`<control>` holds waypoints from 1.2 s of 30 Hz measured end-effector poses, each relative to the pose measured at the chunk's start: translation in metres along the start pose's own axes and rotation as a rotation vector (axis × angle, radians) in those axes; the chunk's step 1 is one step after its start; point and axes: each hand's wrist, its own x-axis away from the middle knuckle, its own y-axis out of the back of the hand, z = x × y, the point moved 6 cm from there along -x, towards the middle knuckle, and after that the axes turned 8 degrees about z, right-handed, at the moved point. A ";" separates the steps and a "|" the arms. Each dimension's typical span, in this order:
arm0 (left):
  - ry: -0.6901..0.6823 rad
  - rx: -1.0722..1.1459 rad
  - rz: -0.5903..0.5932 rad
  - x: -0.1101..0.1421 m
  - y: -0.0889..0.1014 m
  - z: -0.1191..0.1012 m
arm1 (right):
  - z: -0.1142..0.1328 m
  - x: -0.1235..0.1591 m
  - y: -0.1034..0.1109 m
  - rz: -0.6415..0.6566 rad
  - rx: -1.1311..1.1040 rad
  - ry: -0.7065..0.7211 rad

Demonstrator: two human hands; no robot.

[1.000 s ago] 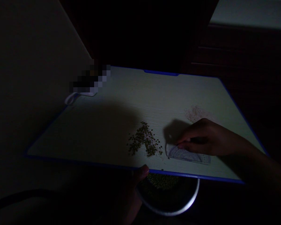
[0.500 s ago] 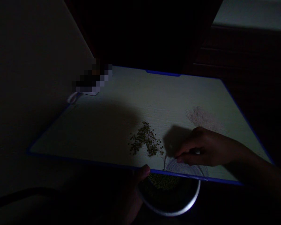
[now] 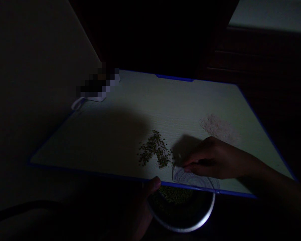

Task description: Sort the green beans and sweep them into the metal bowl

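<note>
My right hand [image 3: 208,157] pinches a clear plastic disc with ring patterns [image 3: 190,178], which lies at the front edge of a pale board [image 3: 115,134] and reaches slightly past it. Just left of the disc is a loose pile of small green beans [image 3: 154,149]. My left hand [image 3: 146,204] is closed round the left side of a bowl with a bright rim [image 3: 203,219], its thumb up at the board's edge; the other fingers are hidden in the dark. Green beans fill part of the bowl, below the board's edge. Behind my right hand spreads a pale grainy heap [image 3: 219,127].
The board has a blue border. On its far left corner rests a blurred-out object with a white edge and a strap loop [image 3: 77,103]. A light wall [image 3: 40,83] rises on the left. The surroundings are very dark.
My right hand and the clear disc have shifted slightly left, closer to the bean pile. My left hand and the bowl have stayed in place.
</note>
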 end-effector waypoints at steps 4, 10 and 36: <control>-0.042 -0.018 0.015 0.000 0.002 -0.004 | -0.010 0.004 0.007 0.002 0.008 -0.076; -0.018 -0.061 0.043 0.011 -0.018 -0.014 | -0.026 0.016 0.027 -0.044 0.064 -0.172; -0.044 0.002 0.124 -0.004 -0.003 0.001 | 0.001 0.005 0.002 -0.011 0.035 0.047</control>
